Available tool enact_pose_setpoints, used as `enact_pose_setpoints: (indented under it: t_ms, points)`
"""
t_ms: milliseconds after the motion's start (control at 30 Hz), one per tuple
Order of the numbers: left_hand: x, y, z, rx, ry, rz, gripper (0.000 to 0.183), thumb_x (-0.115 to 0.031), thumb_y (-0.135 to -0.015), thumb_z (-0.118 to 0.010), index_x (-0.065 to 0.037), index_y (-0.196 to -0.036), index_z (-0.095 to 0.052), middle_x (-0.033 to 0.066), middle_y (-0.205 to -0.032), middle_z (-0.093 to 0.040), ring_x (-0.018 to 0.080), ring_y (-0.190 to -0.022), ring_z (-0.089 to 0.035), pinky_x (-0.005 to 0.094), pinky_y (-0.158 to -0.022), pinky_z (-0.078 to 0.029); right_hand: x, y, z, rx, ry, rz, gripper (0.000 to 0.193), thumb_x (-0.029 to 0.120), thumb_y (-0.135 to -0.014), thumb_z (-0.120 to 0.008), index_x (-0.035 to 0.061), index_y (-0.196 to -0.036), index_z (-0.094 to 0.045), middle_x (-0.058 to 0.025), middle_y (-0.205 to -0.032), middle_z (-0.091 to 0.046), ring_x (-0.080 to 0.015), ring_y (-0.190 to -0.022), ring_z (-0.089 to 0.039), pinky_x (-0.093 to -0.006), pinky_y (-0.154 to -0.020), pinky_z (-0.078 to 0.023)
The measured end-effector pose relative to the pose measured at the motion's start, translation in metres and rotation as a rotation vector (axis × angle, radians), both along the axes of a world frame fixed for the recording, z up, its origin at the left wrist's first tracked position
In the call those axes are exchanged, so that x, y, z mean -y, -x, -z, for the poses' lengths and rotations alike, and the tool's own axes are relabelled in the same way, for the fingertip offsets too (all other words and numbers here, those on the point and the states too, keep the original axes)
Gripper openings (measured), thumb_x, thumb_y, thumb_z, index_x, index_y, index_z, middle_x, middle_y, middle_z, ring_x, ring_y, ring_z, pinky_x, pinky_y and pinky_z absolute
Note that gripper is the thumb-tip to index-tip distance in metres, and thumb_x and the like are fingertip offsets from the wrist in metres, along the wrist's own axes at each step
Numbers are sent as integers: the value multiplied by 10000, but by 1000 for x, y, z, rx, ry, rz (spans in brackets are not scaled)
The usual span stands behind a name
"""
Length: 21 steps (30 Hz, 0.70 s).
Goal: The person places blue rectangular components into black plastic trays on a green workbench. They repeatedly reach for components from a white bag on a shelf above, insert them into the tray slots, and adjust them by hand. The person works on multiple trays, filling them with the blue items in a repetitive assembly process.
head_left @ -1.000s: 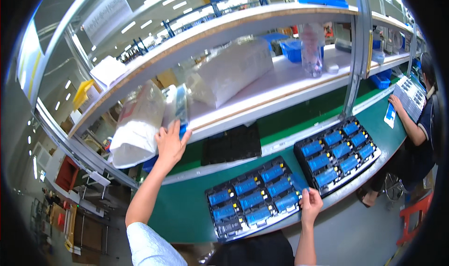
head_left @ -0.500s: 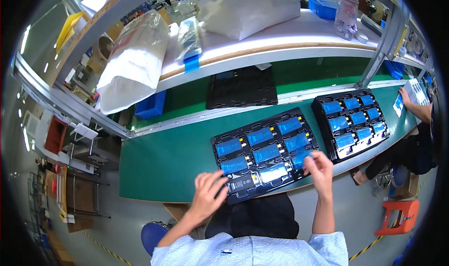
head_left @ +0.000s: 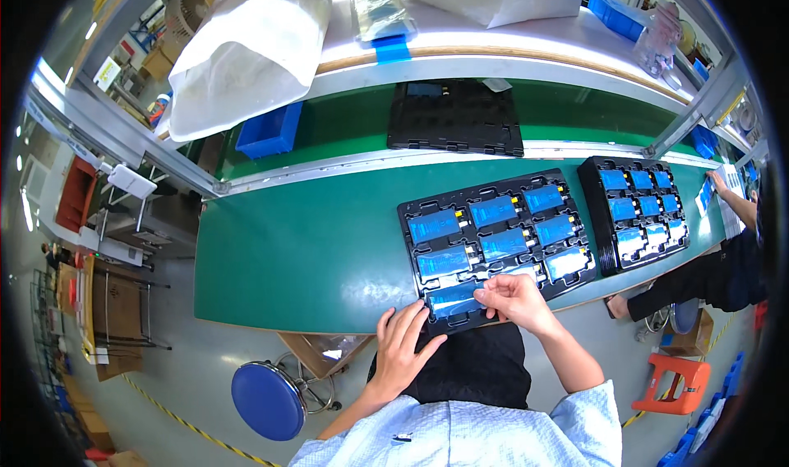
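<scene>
A black plastic tray (head_left: 444, 203) lies at the bench's near edge, its pockets holding several flat battery packs topped with blue film. In the near-left pocket sits a battery pack with a glossy blue film (head_left: 449, 302) over it. My right hand (head_left: 516, 299) pinches this film at its right end, thumb and forefinger together. My left hand (head_left: 401, 348) has its fingers stretched out, their tips at the near-left corner of the tray beside the same pack. Part of the near row is hidden behind my right hand.
Right of the tray stands a stack of black trays (head_left: 604, 220) with blue-filmed packs on top. A dark empty tray (head_left: 456, 122) leans at the back beneath the shelf. A blue bin (head_left: 271, 130) is at back left. Another person's hand (head_left: 720, 184) works at far right.
My right hand has moved left with the blue film, which now covers the formerly dark near-left pack. My left hand has come to the tray corner. The view has shifted.
</scene>
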<state>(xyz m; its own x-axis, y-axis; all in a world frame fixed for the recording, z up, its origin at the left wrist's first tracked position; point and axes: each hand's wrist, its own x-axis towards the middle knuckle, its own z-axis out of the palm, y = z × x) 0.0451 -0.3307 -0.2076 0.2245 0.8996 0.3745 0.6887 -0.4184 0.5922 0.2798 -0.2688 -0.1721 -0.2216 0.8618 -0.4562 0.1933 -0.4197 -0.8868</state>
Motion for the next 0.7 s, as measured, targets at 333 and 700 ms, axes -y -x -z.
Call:
enact_pose_setpoints:
  t_ms: [333, 700]
  points:
    - [-2, 5, 7, 41, -9, 7, 547, -266, -685, -838, -19, -1113, -604, 114, -1217, -606, 257, -1101, -582, 472, -1033, -319, -5, 12, -6, 136, 37, -4, 236, 209, -873, -700, -19, -930, -683, -22, -660, -664, -55, -543, -615, -203, -418, -437]
    - [-3, 6, 10, 55, -9, 12, 544, -278, -681, -840, -20, -1101, -610, 107, -1205, -609, 253, -1091, -582, 474, -1028, -320, -6, 13, -5, 155, 26, -9, 230, 203, -873, -698, -22, -916, -682, -16, -650, -656, -55, -533, -608, -204, -423, -442]
